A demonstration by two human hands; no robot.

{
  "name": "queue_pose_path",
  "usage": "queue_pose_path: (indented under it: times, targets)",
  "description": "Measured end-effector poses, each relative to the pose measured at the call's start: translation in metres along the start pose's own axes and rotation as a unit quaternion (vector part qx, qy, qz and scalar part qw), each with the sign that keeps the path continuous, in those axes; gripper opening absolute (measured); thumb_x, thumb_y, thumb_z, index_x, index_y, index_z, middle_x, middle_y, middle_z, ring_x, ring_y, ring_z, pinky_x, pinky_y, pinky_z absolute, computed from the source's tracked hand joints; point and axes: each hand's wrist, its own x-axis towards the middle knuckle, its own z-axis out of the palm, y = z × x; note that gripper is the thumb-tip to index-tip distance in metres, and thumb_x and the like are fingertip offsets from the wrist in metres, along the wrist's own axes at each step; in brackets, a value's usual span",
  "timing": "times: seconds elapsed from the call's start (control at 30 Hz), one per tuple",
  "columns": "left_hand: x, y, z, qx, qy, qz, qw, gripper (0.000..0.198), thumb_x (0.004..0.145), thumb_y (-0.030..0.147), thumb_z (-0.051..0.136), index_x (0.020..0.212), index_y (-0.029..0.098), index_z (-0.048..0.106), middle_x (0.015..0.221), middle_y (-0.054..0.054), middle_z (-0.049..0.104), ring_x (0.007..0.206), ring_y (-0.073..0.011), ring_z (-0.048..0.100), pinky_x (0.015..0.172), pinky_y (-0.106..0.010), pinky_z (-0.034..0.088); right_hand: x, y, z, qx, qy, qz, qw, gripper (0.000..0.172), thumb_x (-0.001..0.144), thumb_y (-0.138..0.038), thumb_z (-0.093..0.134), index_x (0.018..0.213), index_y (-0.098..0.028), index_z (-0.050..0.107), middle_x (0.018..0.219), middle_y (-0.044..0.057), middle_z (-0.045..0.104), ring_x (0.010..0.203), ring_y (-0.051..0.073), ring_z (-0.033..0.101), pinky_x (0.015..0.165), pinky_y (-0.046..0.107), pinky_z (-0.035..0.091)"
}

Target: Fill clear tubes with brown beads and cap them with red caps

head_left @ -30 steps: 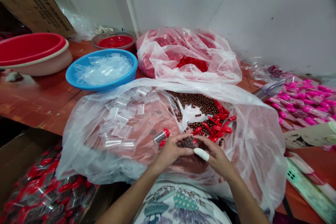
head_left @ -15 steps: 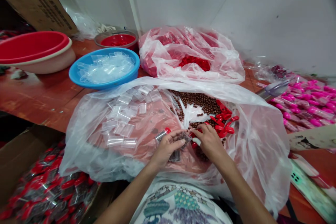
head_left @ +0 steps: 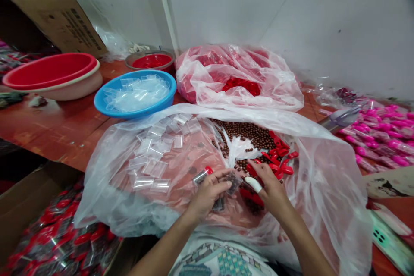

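My left hand (head_left: 210, 192) is closed on a small clear container (head_left: 233, 181) with dark beads inside. Just to the right, my right hand (head_left: 267, 183) has its thumb and fingers apart over the beads and red caps; a white wrap covers one finger. Brown beads (head_left: 255, 133) spread over the plastic sheet (head_left: 336, 172), with red caps (head_left: 280, 159) at their right. A filled container with a red cap (head_left: 201, 176) lies beside my left hand, and another filled one (head_left: 218, 204) is partly under it. Clear empty containers (head_left: 155, 151) lie on the left.
A blue basin (head_left: 136, 95) of clear pieces, a red basin (head_left: 51, 71) and a bag of red parts (head_left: 239, 77) stand behind. Pink-capped items (head_left: 384, 131) and a phone (head_left: 388, 237) are at right. Below left, a cardboard box (head_left: 26, 198) holds red-capped containers.
My right hand has moved away from the container in my left hand, and its fingers have spread. The view has tilted, so the scene sits slightly lower and further right.
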Motion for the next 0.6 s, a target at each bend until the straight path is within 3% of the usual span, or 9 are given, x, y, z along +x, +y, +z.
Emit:
queue_pose_path:
  times: [0.13,0.23,0.33,0.5,0.6]
  targets:
    - [0.002,-0.002,0.004,0.015,-0.014,0.002,1.0,0.042,0.069,0.022,0.069,0.11,0.018,0.063,0.104,-0.01,0.066,0.085,-0.0183,0.062,0.066,-0.027,0.052,-0.003,-0.008,-0.004,0.009,0.009,0.018,1.0,0.051,0.087,-0.018,0.04,0.137,-0.027,0.037,0.123,0.008,0.056,0.112,0.021,0.053,0.094,0.04,0.043]
    - [0.003,-0.005,0.005,0.038,-0.025,0.009,0.999,0.044,0.07,0.026,0.07,0.113,0.019,0.062,0.105,-0.01,0.066,0.094,-0.0216,0.06,0.069,-0.029,0.052,-0.006,-0.015,-0.003,0.061,0.025,0.06,0.996,0.044,0.088,-0.024,0.044,0.132,-0.026,0.044,0.12,0.008,0.06,0.11,0.022,0.055,0.093,0.04,0.045]
    - [0.006,-0.009,0.006,0.066,-0.03,0.029,0.997,0.048,0.07,0.028,0.071,0.116,0.019,0.061,0.106,-0.01,0.066,0.095,-0.0223,0.06,0.073,-0.03,0.051,-0.01,-0.021,0.0,0.098,0.007,0.034,0.995,0.038,0.09,-0.024,0.043,0.127,-0.028,0.051,0.126,0.005,0.057,0.118,0.021,0.05,0.098,0.041,0.042]
    - [0.011,-0.012,0.007,0.099,-0.04,0.083,0.991,0.043,0.072,0.025,0.07,0.114,0.021,0.063,0.11,-0.008,0.066,0.103,-0.0219,0.059,0.093,-0.034,0.043,-0.016,-0.022,0.007,0.075,-0.011,-0.006,0.997,0.049,0.088,-0.028,0.05,0.135,-0.028,0.039,0.132,0.006,0.052,0.12,0.023,0.047,0.099,0.044,0.041]
    - [0.011,-0.009,0.01,0.075,-0.036,0.072,0.994,0.045,0.071,0.025,0.07,0.115,0.022,0.062,0.11,-0.008,0.067,0.101,-0.0224,0.06,0.095,-0.037,0.041,-0.019,-0.021,0.012,0.055,0.01,-0.006,0.998,0.065,0.079,-0.036,0.064,0.138,-0.026,0.036,0.134,0.009,0.05,0.12,0.026,0.047,0.097,0.044,0.042]
